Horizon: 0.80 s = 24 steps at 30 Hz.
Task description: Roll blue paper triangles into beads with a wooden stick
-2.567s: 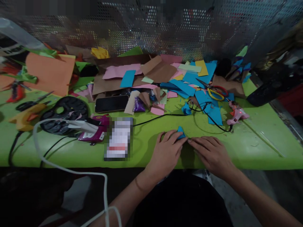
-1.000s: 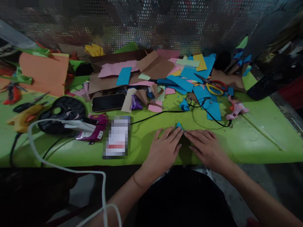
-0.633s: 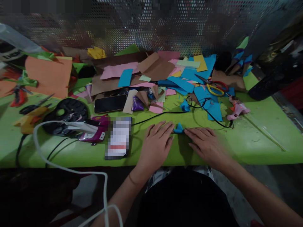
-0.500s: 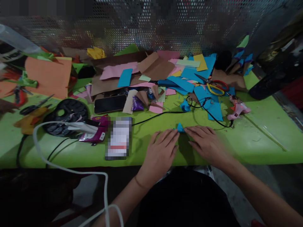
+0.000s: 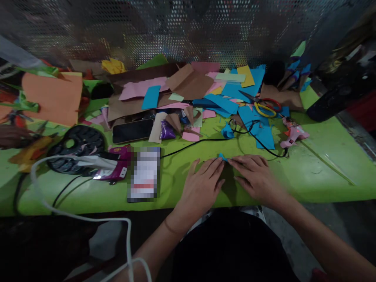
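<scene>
A small folded piece of blue paper (image 5: 222, 156) lies on the green tabletop, mostly covered by my fingertips. My left hand (image 5: 202, 182) is open and palm down, its outstretched fingertips pressing on the paper's left side. From the right, my right hand (image 5: 255, 176) touches the same piece with extended fingers, also open. Both thumbs sit lower, apart from the paper. Just beyond my hands are a curled blue paper piece (image 5: 227, 131) and a black cord (image 5: 188, 145).
Paper scraps (image 5: 190, 84) pile along the back by a perforated metal panel. Scissors (image 5: 266, 107) and a pink glue gun (image 5: 295, 135) lie right. Leftward are a phone (image 5: 143, 174), a wipes pack (image 5: 119, 168), a black palette (image 5: 76, 150) and another person's hand (image 5: 11, 137).
The blue paper's upright tip is now lower and flatter between my fingertips. My left fingers have shifted slightly up and right onto it. At far left, the other person's hand reaches further in.
</scene>
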Tool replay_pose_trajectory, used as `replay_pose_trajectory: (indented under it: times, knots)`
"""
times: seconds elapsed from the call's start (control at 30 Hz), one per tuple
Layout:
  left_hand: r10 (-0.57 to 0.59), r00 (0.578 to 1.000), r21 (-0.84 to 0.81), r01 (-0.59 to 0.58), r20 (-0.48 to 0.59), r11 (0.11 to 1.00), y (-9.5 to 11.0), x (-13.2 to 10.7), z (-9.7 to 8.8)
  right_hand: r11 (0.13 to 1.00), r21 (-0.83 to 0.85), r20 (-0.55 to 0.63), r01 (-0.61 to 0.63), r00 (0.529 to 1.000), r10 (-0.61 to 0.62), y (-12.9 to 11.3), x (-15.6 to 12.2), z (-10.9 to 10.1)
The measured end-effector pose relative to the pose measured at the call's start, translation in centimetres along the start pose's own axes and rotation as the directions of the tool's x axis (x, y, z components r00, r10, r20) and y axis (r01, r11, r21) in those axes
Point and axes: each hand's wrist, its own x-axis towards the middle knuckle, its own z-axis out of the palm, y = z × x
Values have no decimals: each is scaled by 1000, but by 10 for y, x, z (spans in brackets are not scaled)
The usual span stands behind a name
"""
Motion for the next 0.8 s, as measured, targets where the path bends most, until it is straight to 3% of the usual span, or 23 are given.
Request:
replay_pose_trajectory:
  times: [0.8]
  knots:
    - [-40,999,40,39,23,998,-6,26,6,993,-116,58,-23,998,30,2,23,2]
